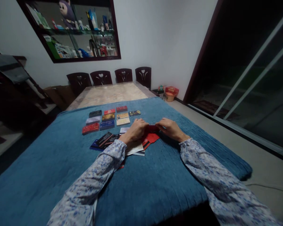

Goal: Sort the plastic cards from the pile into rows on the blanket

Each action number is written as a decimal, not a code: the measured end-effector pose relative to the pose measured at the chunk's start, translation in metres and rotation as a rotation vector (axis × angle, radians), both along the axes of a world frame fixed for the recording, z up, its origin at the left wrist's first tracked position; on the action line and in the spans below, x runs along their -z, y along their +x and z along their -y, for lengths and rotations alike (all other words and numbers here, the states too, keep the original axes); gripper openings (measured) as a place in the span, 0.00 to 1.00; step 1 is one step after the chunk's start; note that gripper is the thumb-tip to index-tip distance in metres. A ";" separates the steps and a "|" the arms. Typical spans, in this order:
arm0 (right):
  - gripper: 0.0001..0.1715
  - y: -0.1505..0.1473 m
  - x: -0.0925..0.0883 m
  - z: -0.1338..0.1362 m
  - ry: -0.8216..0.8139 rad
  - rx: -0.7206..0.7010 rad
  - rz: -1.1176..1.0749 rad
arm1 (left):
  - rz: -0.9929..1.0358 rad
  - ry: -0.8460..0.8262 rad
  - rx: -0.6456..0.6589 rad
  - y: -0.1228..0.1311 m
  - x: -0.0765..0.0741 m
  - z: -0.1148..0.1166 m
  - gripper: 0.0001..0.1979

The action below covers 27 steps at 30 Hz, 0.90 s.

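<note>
Between both hands is a dark red card or small stack of cards (152, 128), held by its two ends. My left hand (137, 128) closes on its left end, and my right hand (171, 128) pinches the right end. Right below lie loose red cards (151, 138) on the blue cloth. A loose pile of black cards (108, 140), blue ones and pale cards (135, 148) spreads under and beside my left wrist. Farther off, several neat stacks stand in rows, among them a red stack (90, 128), a blue stack (107, 124) and a gold stack (108, 117).
The blue cloth (61, 163) covers the near part of a marble-topped table (113, 91). Several dark wooden chairs (101, 78) line its far end. A shelf cabinet (85, 58) is set in the wall. A glass sliding door (257, 78) is at the right.
</note>
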State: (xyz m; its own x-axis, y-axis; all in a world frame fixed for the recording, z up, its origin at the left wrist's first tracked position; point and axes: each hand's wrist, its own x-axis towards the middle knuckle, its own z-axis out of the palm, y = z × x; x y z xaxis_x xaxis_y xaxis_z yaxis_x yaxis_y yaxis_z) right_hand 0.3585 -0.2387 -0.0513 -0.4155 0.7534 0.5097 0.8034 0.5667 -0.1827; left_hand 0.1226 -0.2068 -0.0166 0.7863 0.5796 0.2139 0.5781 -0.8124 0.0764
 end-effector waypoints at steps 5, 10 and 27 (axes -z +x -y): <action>0.19 -0.001 0.004 -0.001 0.009 0.030 -0.041 | 0.016 0.015 -0.031 0.002 0.008 -0.003 0.21; 0.15 -0.005 0.008 -0.001 -0.007 0.061 -0.076 | 0.046 0.031 -0.103 0.006 0.012 -0.001 0.19; 0.26 -0.014 0.005 0.009 -0.131 0.205 0.085 | -0.090 0.051 -0.196 0.009 0.009 0.015 0.17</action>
